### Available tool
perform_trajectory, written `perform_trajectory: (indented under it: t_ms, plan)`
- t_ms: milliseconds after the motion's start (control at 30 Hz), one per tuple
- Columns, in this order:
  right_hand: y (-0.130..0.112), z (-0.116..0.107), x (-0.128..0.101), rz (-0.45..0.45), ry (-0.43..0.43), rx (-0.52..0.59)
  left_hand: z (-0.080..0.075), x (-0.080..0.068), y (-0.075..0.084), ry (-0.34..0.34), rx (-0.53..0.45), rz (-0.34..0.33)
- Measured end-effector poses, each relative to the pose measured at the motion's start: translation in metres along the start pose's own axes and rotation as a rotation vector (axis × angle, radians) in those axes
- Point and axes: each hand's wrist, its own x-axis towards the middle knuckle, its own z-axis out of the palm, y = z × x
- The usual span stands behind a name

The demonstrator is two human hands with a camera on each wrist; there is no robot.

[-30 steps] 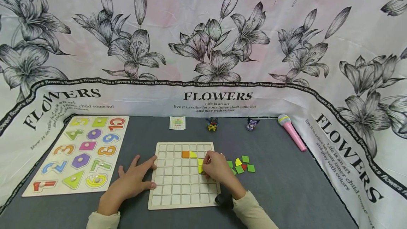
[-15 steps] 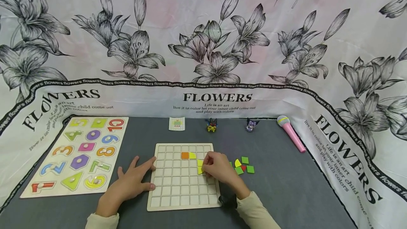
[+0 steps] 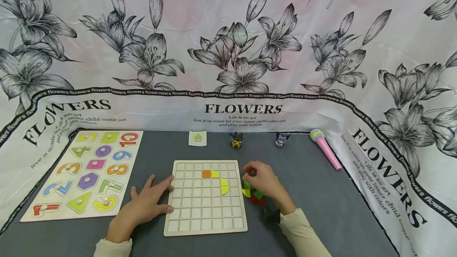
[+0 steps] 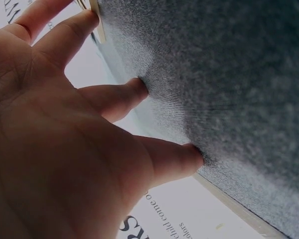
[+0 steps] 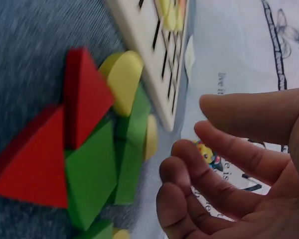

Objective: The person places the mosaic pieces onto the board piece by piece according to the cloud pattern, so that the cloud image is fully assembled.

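Loose tiles (image 3: 254, 195) under right hand (image 3: 262, 179)

Head view is bright and evenly lit, soft shadows only under the hands on the tabletop (image 3: 321, 209). The cloth backdrop (image 3: 228, 50) bows at the edges, wide-lens style. Left wrist view is dim, the palm dark and soft. Right wrist view is blurred, the colored pieces (image 5: 89, 149) smeared, fingers shadowed.

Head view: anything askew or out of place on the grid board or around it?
Nothing stands out. The grid board lies square, its orange tile and yellow pieces seated in cells. The loose pieces sit heaped beside its right edge under the right hand; the left hand rests at its left edge.
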Motion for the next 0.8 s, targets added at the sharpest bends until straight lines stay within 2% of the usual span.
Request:
perform_trajectory:
  t_ms: [367,633,800]
  plan:
    - [0.006,0.005,0.01,0.002,-0.032,-0.183,0.001,-0.002,-0.001,0.016,-0.002,0.01]
    - [0.004,0.006,0.013,0.072,-0.064,-0.178,0.002,-0.002,0.0,0.015,0.012,0.007]
    - [0.005,0.008,0.014,0.043,-0.019,-0.168,0.002,-0.002,0.0,0.02,0.023,-0.001]
